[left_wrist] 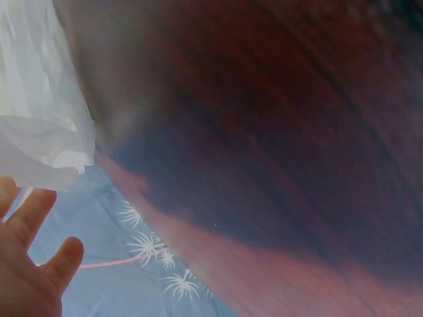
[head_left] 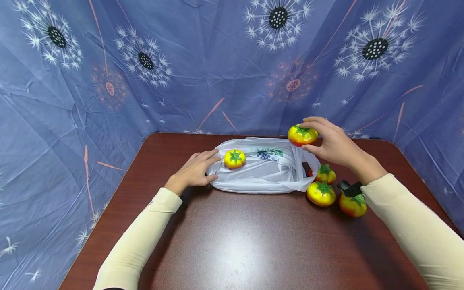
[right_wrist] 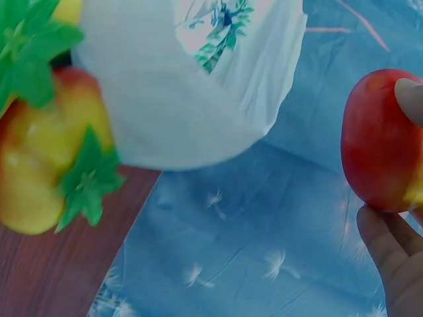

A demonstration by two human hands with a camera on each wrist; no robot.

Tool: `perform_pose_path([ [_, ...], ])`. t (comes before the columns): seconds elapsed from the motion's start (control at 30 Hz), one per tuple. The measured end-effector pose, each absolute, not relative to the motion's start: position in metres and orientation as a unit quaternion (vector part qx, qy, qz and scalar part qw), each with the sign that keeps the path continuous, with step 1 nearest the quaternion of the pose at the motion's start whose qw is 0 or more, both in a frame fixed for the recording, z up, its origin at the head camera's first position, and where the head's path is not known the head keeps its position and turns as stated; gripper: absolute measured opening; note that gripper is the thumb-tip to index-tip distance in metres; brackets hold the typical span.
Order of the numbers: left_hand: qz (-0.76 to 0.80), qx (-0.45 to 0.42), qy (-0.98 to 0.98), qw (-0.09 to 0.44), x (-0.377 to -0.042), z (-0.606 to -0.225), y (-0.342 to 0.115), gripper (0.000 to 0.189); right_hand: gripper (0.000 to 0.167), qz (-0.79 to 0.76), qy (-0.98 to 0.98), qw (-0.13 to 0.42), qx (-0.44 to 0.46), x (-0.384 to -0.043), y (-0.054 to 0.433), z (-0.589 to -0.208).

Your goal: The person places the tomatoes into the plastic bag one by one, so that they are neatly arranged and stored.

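A white plastic bag point(head_left: 261, 179) with green print lies flat on the table. One yellow-and-red toy tomato point(head_left: 235, 159) with a green leafy top sits on its left part. My left hand point(head_left: 193, 169) rests at the bag's left end, fingers spread beside that tomato; in the left wrist view its fingertips overlap the edge of the bag point(left_wrist: 39, 86). Raised over the bag's right end, my right hand point(head_left: 335, 146) grips another toy tomato point(head_left: 302, 135) between thumb and fingers. The right wrist view shows this tomato's red side point(right_wrist: 377, 145).
By the bag's handles on the right lie more toy tomatoes: one point(head_left: 326, 175) partly behind a handle, one point(head_left: 321, 195) in front, one point(head_left: 353, 207) below a black wrist strap point(head_left: 349, 188). A blue dandelion-print cloth point(head_left: 217, 60) hangs behind the brown table point(head_left: 235, 241).
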State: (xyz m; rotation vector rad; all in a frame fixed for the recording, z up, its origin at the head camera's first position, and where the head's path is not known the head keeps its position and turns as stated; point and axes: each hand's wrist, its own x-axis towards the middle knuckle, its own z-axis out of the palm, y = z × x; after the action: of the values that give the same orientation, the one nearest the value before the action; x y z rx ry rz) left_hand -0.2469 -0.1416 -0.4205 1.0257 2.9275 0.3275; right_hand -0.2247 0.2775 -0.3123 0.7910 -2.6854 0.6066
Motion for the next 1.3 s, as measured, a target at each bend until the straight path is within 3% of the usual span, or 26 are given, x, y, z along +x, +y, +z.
perform_pose_path([
  [0.73,0.102,0.328,0.939,0.014,-0.249,-0.422,-0.139,0.066,0.056,0.19,-0.908,0.123,0.352,-0.229,0.233,-0.331],
  [1.3,0.101,0.325,0.94,0.019,-0.248,-0.424,-0.14,0.066,0.054,0.148,-0.909,0.082,0.38,-0.243,0.202,-0.35],
])
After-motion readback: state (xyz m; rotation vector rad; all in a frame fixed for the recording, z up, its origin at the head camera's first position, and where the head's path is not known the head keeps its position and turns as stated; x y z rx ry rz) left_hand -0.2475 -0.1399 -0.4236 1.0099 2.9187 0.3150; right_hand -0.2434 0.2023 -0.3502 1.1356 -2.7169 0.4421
